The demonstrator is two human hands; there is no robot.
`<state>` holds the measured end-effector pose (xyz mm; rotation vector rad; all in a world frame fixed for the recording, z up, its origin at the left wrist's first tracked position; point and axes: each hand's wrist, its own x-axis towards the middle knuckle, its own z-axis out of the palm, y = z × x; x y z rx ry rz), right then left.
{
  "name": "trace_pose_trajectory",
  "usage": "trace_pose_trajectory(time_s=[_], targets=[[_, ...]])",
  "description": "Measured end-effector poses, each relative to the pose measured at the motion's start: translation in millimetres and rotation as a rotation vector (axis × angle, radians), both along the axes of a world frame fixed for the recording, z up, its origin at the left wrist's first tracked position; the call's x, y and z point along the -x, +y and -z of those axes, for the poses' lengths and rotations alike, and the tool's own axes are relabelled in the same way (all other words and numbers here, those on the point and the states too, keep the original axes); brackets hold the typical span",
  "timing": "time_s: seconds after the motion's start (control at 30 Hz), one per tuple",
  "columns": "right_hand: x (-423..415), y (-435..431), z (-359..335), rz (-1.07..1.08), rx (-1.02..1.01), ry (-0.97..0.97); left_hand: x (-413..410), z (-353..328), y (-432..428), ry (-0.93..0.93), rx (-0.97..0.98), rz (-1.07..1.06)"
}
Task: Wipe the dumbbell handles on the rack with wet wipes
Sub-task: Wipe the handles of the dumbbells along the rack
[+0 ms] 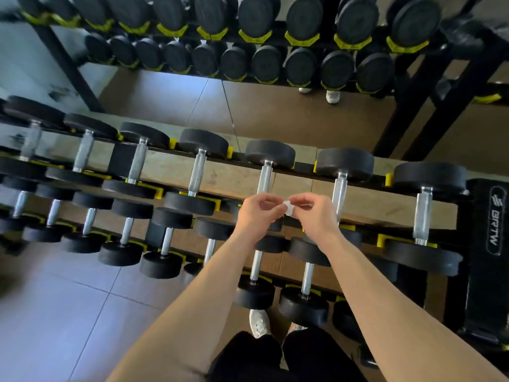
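Pinched by left hand (257, 215) and right hand (315, 215), the wet wipe (288, 208) should be spread before wrapping the twelve-o'clock handle (265, 177).

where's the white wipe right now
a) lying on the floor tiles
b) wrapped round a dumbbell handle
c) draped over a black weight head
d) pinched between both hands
D: the small white wipe is pinched between the fingers of the left hand and the right hand, which meet in front of the person.
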<state>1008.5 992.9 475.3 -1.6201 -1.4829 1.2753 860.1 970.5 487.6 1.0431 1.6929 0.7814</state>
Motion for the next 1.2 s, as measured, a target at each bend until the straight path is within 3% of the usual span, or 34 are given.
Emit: trace_pose_trajectory(time_s=[0.17, 0.27, 0.47, 0.67, 0.8, 1.0, 1.2], targets=[[13, 6, 8, -0.113, 0.032, 0.129, 14, 3, 0, 0.059, 0.043, -0.152], [26, 13, 13, -0.078, 0.053, 0.141, 26, 7, 12, 0.111, 0.080, -0.190], [58, 35, 53, 0.081, 0.090, -0.099, 52, 39, 58, 0.198, 0.041, -0.147], [113, 54, 91, 0.406, 0.203, -0.179, 77, 81, 110, 0.222, 0.030, -0.057], [128, 57, 101, 0.543, 0.207, -0.356, 80, 101, 138, 0.209, -0.015, -0.026], [129, 57, 100, 0.546, 0.171, -0.363, 69, 114, 147, 0.211, -0.121, 0.002], [128, 56, 104, 0.575, 0.123, -0.335, 79, 116, 141, 0.289, -0.181, 0.176]])
